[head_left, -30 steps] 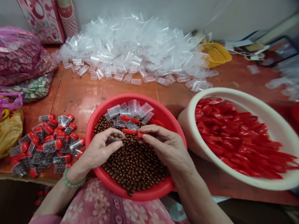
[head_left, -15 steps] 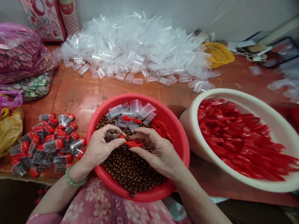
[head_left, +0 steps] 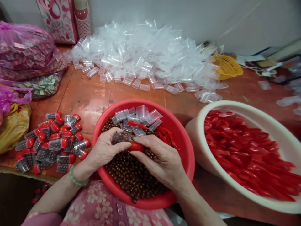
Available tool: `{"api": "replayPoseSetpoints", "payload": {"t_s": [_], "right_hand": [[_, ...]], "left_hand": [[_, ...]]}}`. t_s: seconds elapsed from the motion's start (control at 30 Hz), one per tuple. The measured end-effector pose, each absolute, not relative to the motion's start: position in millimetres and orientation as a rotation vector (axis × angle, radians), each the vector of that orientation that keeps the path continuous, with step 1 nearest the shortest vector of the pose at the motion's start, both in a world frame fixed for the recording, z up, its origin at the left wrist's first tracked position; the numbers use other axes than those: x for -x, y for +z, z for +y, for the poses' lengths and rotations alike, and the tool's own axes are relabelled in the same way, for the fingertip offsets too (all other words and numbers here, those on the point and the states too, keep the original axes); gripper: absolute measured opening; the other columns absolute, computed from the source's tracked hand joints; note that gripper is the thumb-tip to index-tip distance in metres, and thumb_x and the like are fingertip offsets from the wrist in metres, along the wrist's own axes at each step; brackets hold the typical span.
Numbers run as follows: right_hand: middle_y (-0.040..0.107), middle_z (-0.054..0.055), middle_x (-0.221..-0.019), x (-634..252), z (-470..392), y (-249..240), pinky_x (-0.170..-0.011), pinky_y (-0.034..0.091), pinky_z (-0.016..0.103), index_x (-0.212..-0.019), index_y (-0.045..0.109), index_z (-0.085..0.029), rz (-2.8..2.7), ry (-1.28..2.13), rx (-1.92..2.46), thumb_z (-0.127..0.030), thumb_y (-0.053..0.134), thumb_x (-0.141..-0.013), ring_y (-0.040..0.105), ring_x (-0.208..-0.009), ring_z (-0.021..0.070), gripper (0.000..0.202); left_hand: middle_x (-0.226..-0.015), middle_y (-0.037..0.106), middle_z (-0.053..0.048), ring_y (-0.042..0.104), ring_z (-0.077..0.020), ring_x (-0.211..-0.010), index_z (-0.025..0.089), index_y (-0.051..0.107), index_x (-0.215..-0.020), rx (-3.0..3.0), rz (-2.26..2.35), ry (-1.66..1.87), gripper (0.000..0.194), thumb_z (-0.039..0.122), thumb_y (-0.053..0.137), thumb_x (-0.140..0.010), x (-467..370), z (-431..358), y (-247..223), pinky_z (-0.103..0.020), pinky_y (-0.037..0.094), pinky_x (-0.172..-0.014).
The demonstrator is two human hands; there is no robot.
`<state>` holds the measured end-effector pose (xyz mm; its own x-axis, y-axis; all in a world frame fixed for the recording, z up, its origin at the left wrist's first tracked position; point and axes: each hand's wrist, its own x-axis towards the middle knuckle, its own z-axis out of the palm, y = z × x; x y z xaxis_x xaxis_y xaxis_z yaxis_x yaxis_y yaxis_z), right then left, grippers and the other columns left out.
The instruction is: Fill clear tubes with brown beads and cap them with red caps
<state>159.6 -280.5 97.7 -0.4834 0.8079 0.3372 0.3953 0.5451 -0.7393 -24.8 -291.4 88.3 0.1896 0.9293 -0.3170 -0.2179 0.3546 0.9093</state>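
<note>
Holds clear case (head_left: 120, 137) in left grip (head_left: 106, 148), red cap (head_left: 136, 146) in right grip (head_left: 163, 154). Looks light, stiff, slick, likely crackable; calls for gentle hold at sides, without hard squeezing.

My counter (head_left: 90, 94) is worn reddish-brown. Beneath my left hand (head_left: 107, 152) and right hand (head_left: 163, 158), a red basin (head_left: 190, 160) sits at its near edge. Left of them lies a loose pile of red-capped containers (head_left: 58, 144), with plastic bags (head_left: 44, 86) farther out. Beyond my hands spreads a heap of clear cases (head_left: 141, 61), a yellow basket (head_left: 231, 67) against its right end. A white tub (head_left: 200, 135) stands to their right.
</note>
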Motion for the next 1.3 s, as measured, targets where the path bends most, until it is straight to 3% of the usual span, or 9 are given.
{"api": "replayPoseSetpoints", "payload": {"t_s": [0.2,0.43,0.53,0.73,0.9,1.17,1.3], "right_hand": [[0.067,0.001,-0.084,-165.7,-282.5,95.8,-0.069,0.057,0.029,-0.087,0.064,-0.025,-1.662,1.043,1.064,-0.018,0.076,-0.075,0.065,-0.078,0.0161,0.017],[0.066,0.0,-0.086,-167.5,-278.7,96.2,-0.074,0.06,0.036,-0.083,0.062,-0.025,-1.17,1.234,1.138,-0.028,0.079,-0.07,0.067,-0.077,0.0164,0.022],[0.067,0.001,-0.086,-165.4,-277.6,96.0,-0.074,0.06,0.036,-0.083,0.062,-0.026,-1.187,1.225,1.119,-0.03,0.078,-0.072,0.067,-0.077,0.017,0.021],[0.069,-0.001,-0.085,-160.9,-277.3,95.3,-0.076,0.059,0.032,-0.082,0.067,-0.029,-1.144,1.228,1.115,-0.026,0.082,-0.069,0.068,-0.08,0.0158,0.02],[0.071,0.001,-0.088,-154.8,-277.0,102.5,-0.08,0.059,0.036,-0.088,0.07,-0.029,-1.311,1.158,1.157,-0.024,0.076,-0.076,0.069,-0.083,0.0177,0.015],[0.071,-0.001,-0.09,-142.8,-270.5,107.6,-0.084,0.058,0.036,-0.095,0.069,-0.027,-1.675,0.979,1.059,-0.015,0.07,-0.081,0.068,-0.086,0.0167,0.018],[0.071,0.001,-0.088,-142.0,-267.1,104.6,-0.077,0.058,0.033,-0.094,0.069,-0.025,-1.875,0.864,1.005,-0.015,0.069,-0.082,0.067,-0.082,0.0169,0.016]], "left_hand": [[-0.102,0.068,-0.007,0.063,-0.0167,-0.095,0.016,0.06,-0.103,-1.0,0.885,0.972,0.024,0.034,0.062,-0.087,30.2,-293.4,97.0,-0.03,0.047,-0.087],[-0.103,0.069,-0.007,0.064,-0.0191,-0.097,0.016,0.065,-0.1,-0.996,0.924,0.806,0.024,0.028,0.067,-0.081,30.6,-287.1,93.5,-0.033,0.047,-0.091],[-0.103,0.069,-0.006,0.063,-0.0191,-0.1,0.016,0.067,-0.097,-1.005,0.906,0.822,0.021,0.026,0.07,-0.078,30.5,-286.0,95.3,-0.034,0.045,-0.094],[-0.091,0.068,-0.003,0.062,-0.0146,-0.086,0.015,0.067,-0.091,-1.003,0.932,0.823,0.015,0.019,0.068,-0.076,30.0,-284.4,96.7,-0.029,0.046,-0.087],[-0.091,0.068,-0.002,0.061,-0.0135,-0.084,0.015,0.066,-0.096,-0.953,0.911,0.824,0.017,0.019,0.066,-0.079,28.3,-286.0,89.1,-0.028,0.046,-0.086],[-0.099,0.071,-0.002,0.063,-0.015,-0.094,0.016,0.068,-0.105,-0.961,0.812,0.907,0.023,0.015,0.063,-0.082,26.0,-286.2,79.1,-0.029,0.045,-0.093],[-0.1,0.07,-0.003,0.062,-0.0174,-0.099,0.015,0.068,-0.105,-1.005,0.796,0.91,0.023,0.019,0.064,-0.083,26.1,-286.2,75.5,-0.031,0.044,-0.095]]}}
